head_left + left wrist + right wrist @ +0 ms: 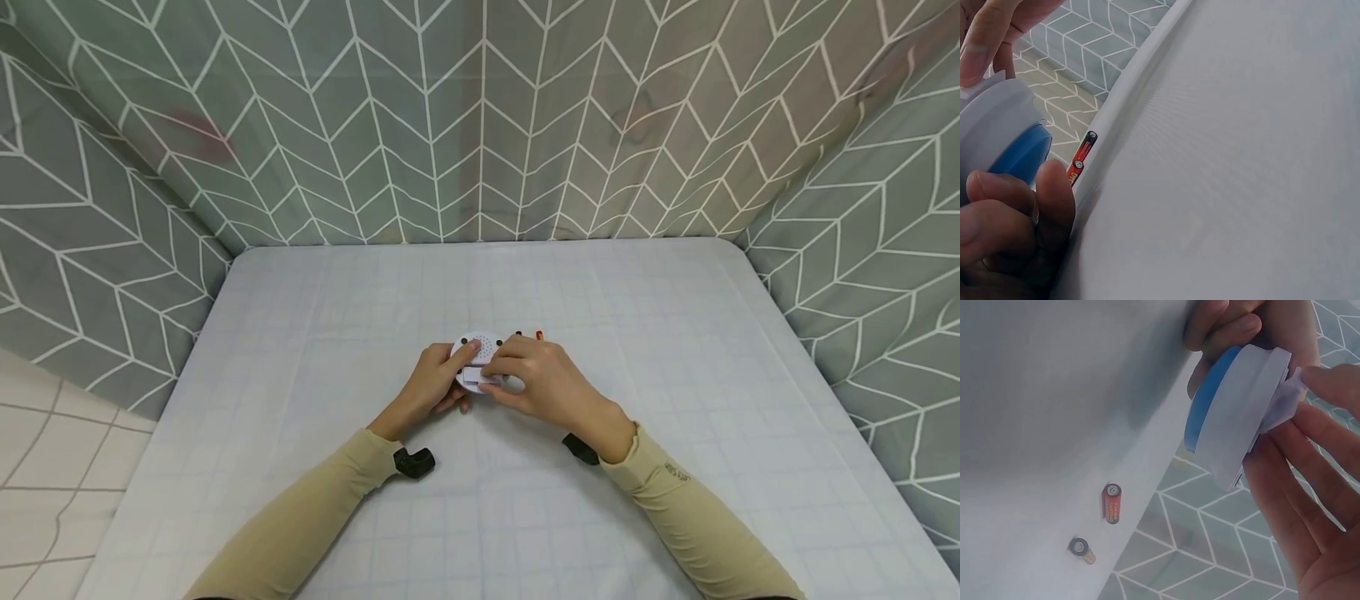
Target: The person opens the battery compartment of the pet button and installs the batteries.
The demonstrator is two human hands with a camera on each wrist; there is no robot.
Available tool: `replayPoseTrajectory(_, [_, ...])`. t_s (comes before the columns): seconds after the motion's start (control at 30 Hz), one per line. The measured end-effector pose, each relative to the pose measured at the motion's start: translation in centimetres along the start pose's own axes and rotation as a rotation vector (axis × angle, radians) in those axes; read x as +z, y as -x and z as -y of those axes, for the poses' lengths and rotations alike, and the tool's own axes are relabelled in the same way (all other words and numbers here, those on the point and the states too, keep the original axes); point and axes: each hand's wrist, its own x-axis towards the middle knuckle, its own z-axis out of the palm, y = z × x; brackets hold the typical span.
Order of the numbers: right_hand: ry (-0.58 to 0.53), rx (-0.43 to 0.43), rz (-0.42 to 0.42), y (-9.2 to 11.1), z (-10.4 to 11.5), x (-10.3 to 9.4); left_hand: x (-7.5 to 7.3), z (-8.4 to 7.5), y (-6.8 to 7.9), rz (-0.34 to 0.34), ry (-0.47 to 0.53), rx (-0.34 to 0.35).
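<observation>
My left hand [437,380] holds a round white device [486,343] with a speaker grille, dark dots near its rim and a blue underside [1211,400]. The left thumb lies across the grille side; fingers curl below. My right hand [538,372] pinches a small white battery cover [1282,403] between thumb and fingers. In the right wrist view the cover stands tilted out from the device's flat face, one edge right at it. The inside of the battery compartment is hidden.
On the table [337,317], just beyond my right hand, lie a red battery [1112,504] and another battery [1082,549], close together. A patterned grey curtain [480,125] encloses the table's back and sides. Dark wrist straps' ends [414,462] show by the sleeves.
</observation>
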Motion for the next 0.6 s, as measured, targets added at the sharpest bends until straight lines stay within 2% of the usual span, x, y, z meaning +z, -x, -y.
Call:
replayPoseTrajectory(0.3, [0.015,0.090,0.050,0.06,0.13,0.08,-0.02,-0.01,0.16,-0.012,-0.011,-0.012])
replayPoseTrajectory(0.6, [-0.070,0.180,0.124,0.08,-0.31,0.05,0.04,0.14,-0.15,-0.013,-0.020,-0.005])
